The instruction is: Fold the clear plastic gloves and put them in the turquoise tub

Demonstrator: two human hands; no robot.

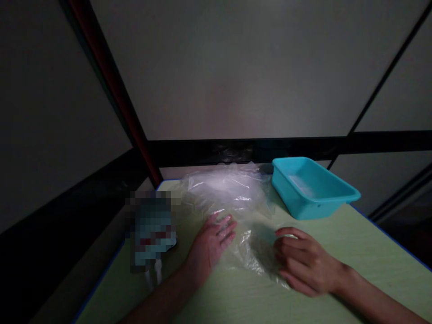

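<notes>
A clear plastic bag (251, 249) lies crinkled on the pale green table (354, 270) between my hands. My left hand (212, 245) has its fingers spread, palm turned toward the bag, and touches or lies just inside its left part; the thin film makes this hard to tell. At the bag's right edge my right hand (300, 261) is curled, its fingertips closed on the film. Behind both hands rests a larger heap of clear plastic (229, 186), shiny and rumpled.
A turquoise basin (303, 202) stands at the back right of the table. At the left edge lies a pixelated object (153, 234) with a white cable or strap (158, 270) beside it. Grey panels with dark strips rise behind the table.
</notes>
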